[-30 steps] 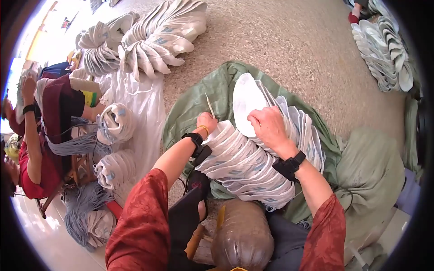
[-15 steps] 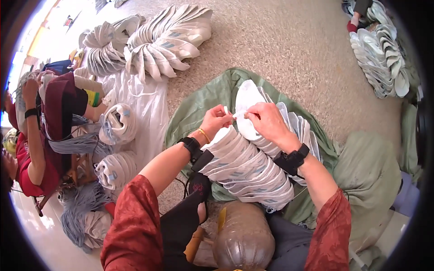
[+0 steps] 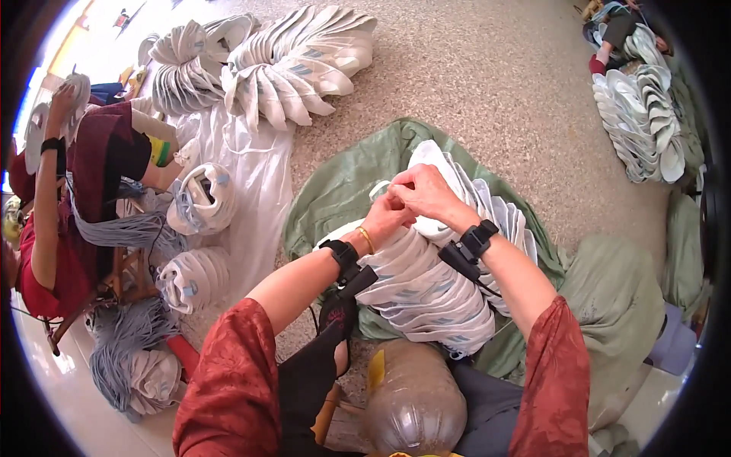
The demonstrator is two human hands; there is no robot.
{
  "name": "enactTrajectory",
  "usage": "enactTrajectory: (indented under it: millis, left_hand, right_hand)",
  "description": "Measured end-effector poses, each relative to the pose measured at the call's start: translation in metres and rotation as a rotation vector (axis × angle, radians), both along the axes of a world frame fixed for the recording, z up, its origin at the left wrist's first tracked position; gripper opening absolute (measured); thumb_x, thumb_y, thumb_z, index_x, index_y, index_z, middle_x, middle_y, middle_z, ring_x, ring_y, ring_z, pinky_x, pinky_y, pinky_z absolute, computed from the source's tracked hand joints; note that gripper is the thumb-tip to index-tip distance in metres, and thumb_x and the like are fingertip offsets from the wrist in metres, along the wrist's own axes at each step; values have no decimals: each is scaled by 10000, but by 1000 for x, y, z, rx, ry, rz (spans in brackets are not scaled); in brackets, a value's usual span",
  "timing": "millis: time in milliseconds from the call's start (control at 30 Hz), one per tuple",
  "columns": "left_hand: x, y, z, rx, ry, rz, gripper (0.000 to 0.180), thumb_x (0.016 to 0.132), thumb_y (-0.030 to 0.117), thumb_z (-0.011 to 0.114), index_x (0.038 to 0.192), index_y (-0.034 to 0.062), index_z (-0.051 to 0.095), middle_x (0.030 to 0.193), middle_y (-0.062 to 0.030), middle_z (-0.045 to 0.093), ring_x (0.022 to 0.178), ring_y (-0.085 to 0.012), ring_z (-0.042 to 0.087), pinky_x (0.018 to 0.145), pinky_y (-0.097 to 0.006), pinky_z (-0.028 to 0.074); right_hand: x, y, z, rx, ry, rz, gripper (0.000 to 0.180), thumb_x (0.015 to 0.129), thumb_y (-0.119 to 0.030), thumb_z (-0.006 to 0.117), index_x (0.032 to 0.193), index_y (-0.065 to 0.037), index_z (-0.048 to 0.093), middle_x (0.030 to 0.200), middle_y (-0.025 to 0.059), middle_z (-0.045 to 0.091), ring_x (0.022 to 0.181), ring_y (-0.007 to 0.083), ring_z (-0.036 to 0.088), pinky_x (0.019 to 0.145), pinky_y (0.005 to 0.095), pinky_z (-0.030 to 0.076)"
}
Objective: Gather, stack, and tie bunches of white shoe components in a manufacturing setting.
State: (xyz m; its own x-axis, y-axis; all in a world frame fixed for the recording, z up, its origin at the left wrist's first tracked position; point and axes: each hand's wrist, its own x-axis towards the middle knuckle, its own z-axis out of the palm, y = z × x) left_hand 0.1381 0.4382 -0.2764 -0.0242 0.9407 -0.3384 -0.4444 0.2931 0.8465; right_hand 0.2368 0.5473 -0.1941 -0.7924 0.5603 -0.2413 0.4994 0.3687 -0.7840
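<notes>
My left hand [image 3: 387, 222] and my right hand [image 3: 432, 193] meet, fingertips pinched together. A thin white strip [image 3: 378, 187] loops out from between them; its ends are hidden in the fingers. Right under the hands, a long nested stack of white shoe uppers [image 3: 430, 289] with blue-grey patches lies in front of me. A second stack of uppers [image 3: 509, 221] runs along its right side, partly behind my right forearm. Both stacks rest on a green woven sack [image 3: 335, 183] spread on the floor.
A large clear plastic bottle [image 3: 415, 404] stands between my legs. To the left are white rolls [image 3: 194, 278], grey-blue laces [image 3: 126, 350] and a seated person in red [image 3: 46, 259]. Fanned uppers [image 3: 301, 68] lie far off; more green cloth [image 3: 617, 305] is at right.
My hands have come together, closing the gap where the white strip showed between them. The right hand has shifted left, and the left hand right and slightly down.
</notes>
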Motion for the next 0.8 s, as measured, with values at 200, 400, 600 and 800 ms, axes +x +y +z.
enactTrajectory:
  millis: [200,400,600,800]
  left_hand:
    - [7,6,5,-146,-17,52,122,936,150,650,960,41,599,805,-16,625,690,-90,567,626,-237,460]
    - [-4,10,-4,-205,89,1,154,919,179,687,978,55,617,788,-6,637,665,-69,562,608,-217,455]
    - [-11,3,-12,5,424,-81,173,955,204,638,921,43,583,806,12,618,699,-49,529,630,-223,449]
    - [16,-19,-18,-74,377,-7,221,1000,236,555,874,57,534,771,21,568,702,-49,497,639,-219,430]
  right_hand:
    - [22,-7,-9,-155,130,-236,194,813,-140,600,832,5,727,734,218,674,723,357,679,712,414,535]
    - [66,-20,-38,311,-98,-37,129,811,-92,625,819,9,706,766,225,660,751,389,655,684,453,506]
    - [75,-20,-45,274,49,-235,140,822,-108,633,805,21,688,704,201,648,656,356,647,627,429,500]
    - [55,-22,-34,-20,145,-311,178,828,-141,607,782,20,668,708,203,651,667,358,653,636,422,505]
